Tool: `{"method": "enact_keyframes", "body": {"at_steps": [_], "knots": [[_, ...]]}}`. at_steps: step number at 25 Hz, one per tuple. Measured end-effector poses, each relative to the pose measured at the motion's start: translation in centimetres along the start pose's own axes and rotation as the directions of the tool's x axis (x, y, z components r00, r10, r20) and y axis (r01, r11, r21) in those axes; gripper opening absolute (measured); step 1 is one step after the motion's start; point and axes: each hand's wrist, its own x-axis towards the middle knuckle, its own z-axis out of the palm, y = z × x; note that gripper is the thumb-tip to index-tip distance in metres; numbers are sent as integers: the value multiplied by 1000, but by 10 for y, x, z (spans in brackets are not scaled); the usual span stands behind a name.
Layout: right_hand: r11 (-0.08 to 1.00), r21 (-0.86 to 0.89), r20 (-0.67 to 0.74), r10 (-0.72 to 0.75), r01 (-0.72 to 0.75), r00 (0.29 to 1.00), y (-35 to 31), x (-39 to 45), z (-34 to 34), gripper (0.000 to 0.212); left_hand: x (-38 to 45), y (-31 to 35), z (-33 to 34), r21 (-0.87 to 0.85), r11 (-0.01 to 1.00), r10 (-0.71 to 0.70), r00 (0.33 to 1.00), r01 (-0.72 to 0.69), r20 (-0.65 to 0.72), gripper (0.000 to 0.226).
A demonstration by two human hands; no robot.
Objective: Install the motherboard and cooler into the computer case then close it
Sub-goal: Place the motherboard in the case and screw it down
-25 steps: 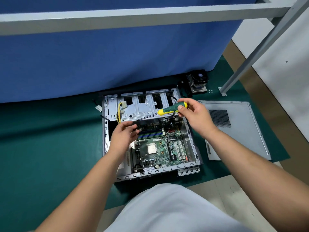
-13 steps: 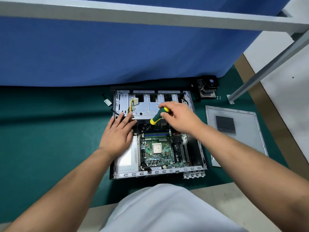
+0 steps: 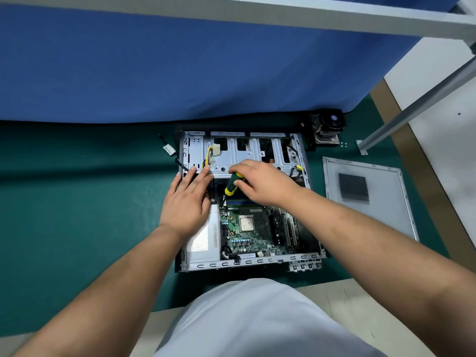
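Note:
The open computer case (image 3: 247, 261) lies flat on the green mat. Inside it sits the green motherboard (image 3: 253, 237) with its bare CPU socket. My right hand (image 3: 265, 182) grips a green-and-yellow screwdriver (image 3: 234, 184), its tip pointing down at the board's far left corner. My left hand (image 3: 186, 199) rests flat with straight fingers on the case's left part, over the power supply (image 3: 203, 243) and the drive-cage edge. The cooler (image 3: 327, 128) stands outside the case at the far right. The grey side panel (image 3: 368, 194) lies to the right of the case.
A blue partition (image 3: 180, 68) rises right behind the case. A grey metal frame leg (image 3: 412, 112) slants down to a foot near the cooler. A few small screws (image 3: 343, 144) lie by that foot. A loose cable with a connector (image 3: 170, 150) lies left of the case.
My right hand swung the screwdriver from level to pointing down at the board's far left corner. My left hand flattened onto the case's left part. The view shifted closer and rightward.

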Motion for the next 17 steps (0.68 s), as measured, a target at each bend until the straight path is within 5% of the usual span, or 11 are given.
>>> {"method": "enact_keyframes", "body": {"at_steps": [17], "knots": [[991, -105, 54, -81, 87, 995, -7, 8, 7, 41, 3, -5, 8, -5, 1000, 14, 999, -14, -37, 60]]}}
